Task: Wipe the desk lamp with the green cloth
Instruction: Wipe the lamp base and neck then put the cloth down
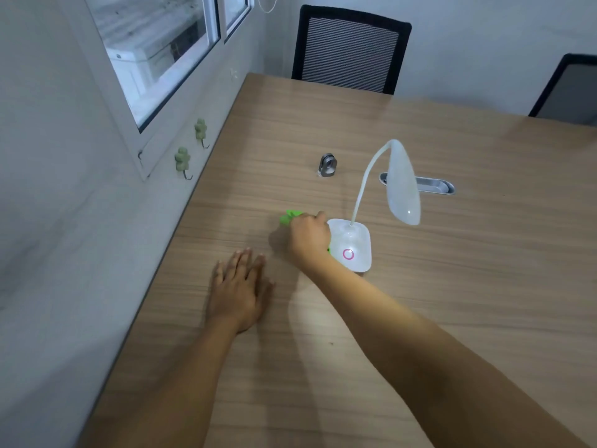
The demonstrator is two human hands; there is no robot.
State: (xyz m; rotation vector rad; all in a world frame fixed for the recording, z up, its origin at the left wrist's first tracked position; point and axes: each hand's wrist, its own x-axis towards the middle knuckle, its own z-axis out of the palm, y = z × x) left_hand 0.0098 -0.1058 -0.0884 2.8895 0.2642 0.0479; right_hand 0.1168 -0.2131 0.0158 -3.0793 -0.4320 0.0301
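A white desk lamp (353, 244) stands on the wooden desk (452, 286). It has a square base with a pink ring button, a thin bent neck and a drooping oval head. My right hand (308, 240) is closed over the green cloth (290, 216), pressed against the left edge of the lamp's base. Only a bright green corner of the cloth shows past my knuckles, plus a sliver near my wrist. My left hand (240, 287) lies flat on the desk, fingers spread, a little to the front left of the lamp, holding nothing.
A small metal ring-shaped object (327, 164) stands behind the lamp. A silver cable slot (433, 184) is set in the desk, partly behind the lamp head. Two black chairs (350, 48) stand at the far edge. The wall with a window and green hooks (183, 160) runs along the left.
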